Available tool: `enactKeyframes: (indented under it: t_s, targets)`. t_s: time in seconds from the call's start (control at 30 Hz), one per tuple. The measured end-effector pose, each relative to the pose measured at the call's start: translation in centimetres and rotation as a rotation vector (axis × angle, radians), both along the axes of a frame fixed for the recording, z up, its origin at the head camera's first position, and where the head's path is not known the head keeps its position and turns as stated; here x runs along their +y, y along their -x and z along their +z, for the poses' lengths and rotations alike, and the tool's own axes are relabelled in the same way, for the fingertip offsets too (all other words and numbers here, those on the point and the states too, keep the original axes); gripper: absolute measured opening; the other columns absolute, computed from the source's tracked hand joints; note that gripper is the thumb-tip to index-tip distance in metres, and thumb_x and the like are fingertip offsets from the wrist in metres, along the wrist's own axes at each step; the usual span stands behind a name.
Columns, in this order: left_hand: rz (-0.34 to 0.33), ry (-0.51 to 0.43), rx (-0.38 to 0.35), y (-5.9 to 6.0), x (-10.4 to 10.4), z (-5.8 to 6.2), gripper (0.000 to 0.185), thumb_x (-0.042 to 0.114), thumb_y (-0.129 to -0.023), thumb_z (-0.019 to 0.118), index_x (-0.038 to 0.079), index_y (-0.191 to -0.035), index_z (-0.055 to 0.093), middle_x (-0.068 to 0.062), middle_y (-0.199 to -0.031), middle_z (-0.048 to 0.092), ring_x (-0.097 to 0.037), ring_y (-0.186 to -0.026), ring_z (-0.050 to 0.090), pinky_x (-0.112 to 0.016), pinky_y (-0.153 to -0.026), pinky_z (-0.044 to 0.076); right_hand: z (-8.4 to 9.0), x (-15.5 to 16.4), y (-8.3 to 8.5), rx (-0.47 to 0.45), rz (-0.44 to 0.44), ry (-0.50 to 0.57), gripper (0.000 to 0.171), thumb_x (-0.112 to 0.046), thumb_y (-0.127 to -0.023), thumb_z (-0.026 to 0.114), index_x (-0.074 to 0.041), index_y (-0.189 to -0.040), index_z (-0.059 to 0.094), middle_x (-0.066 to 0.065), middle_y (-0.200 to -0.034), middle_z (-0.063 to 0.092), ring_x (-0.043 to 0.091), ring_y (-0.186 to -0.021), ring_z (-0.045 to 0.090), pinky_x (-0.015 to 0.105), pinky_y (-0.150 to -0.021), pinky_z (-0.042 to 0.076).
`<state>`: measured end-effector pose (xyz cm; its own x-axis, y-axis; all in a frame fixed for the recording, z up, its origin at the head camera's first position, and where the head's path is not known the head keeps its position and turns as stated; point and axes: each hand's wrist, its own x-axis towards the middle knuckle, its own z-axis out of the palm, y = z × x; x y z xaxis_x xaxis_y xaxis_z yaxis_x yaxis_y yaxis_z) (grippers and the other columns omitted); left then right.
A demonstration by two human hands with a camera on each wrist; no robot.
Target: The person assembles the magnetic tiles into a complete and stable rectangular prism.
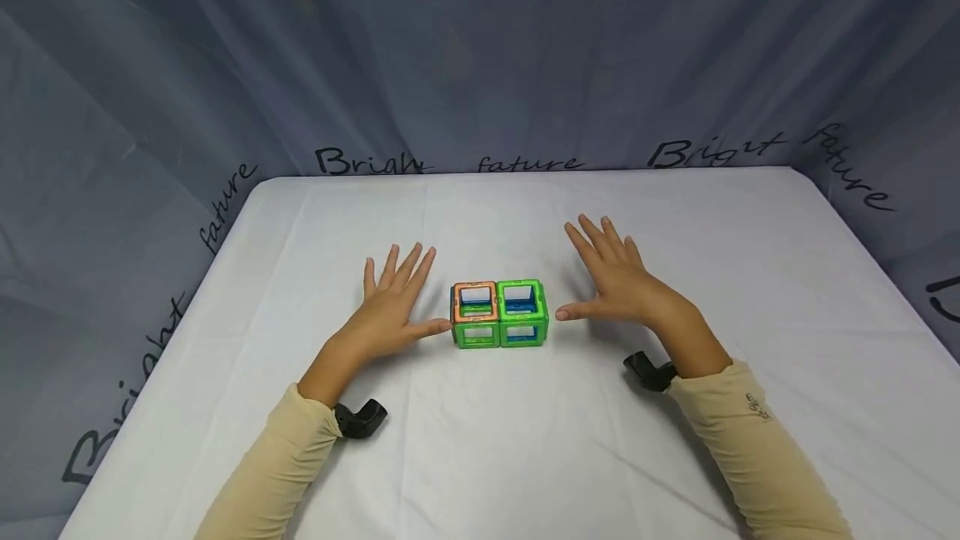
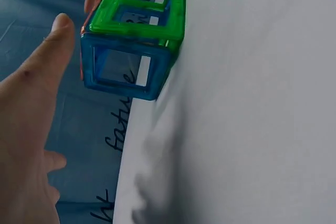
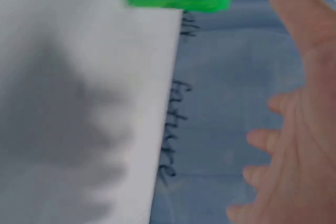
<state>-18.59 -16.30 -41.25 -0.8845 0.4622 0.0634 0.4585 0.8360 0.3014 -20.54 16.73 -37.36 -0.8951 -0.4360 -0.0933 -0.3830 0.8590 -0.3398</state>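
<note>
Two joined cubes of see-through framed magnetic tiles sit mid-table in the head view. An orange square tops the left cube and a green one the right; the front sides are green. A blue tile forms the left end in the left wrist view. My left hand is spread beside that end, its thumb tip right at the cube's edge. On the other side my right hand is spread too, its thumb pointing at the green end with a small gap. Both hands are empty.
A white cloth covers the table. Grey curtains with handwritten words hang behind it and along the sides. Black wrist cameras sit on the left sleeve and right sleeve.
</note>
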Motion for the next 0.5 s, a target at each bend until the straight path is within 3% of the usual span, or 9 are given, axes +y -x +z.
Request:
enactKeyframes:
  t_s: [0.17, 0.5]
  targets:
    - [0.029, 0.101, 0.016, 0.2, -0.2, 0.0, 0.103, 0.068, -0.075, 0.054, 0.019, -0.148, 0.001, -0.016, -0.153, -0.004, -0.041, -0.136, -0.017, -0.065, -0.101, -0.013, -1.1, 0.6, 0.0, 0.003, -0.037, -0.109, 0.124, -0.066, -0.061, 0.07, -0.011, -0.148, 0.0, 0.016, -0.153, -0.007, 0.043, -0.137, -0.012, 0.068, -0.101, -0.001]
    - [0.024, 0.139, 0.01, 0.0, 0.4, -0.5, 0.107, 0.07, -0.072, 0.055, 0.02, -0.148, -0.002, -0.015, -0.152, -0.012, -0.044, -0.134, -0.02, -0.067, -0.099, -0.013, -2.5, -0.2, -0.7, -0.017, -0.028, -0.129, 0.123, -0.067, -0.06, 0.069, -0.012, -0.148, 0.002, 0.016, -0.152, -0.007, 0.045, -0.136, -0.013, 0.07, -0.1, -0.002]
